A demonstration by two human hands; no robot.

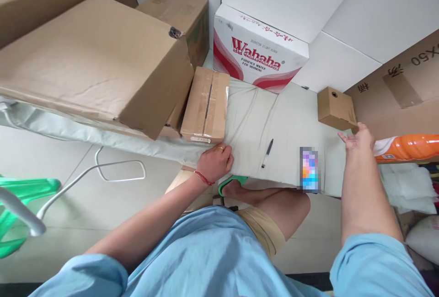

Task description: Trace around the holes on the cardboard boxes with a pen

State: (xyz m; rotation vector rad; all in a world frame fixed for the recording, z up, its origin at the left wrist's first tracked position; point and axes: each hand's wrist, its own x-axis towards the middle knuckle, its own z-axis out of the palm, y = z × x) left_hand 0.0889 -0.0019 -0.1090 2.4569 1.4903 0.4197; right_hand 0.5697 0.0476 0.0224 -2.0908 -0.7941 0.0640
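My left hand (216, 163) rests with curled fingers at the front edge of the cloth-covered table (247, 123), just below a taped cardboard box (206, 105). No object shows in its fingers. At the right, my right hand (359, 139) reaches to the lower right corner of a small cardboard box (336, 107). It seems to pinch that corner, with other fingers spread to the left. A black pen (268, 153) and a phone with a pixelated screen (309, 170) lie on the cloth between my hands.
Large cardboard boxes (92, 59) crowd the left. A Wahaha water carton (257, 52) stands against the white wall. A big printed carton (404, 82) and an orange bottle (408, 147) are at the right. A green stool (27, 191) stands on the floor at left.
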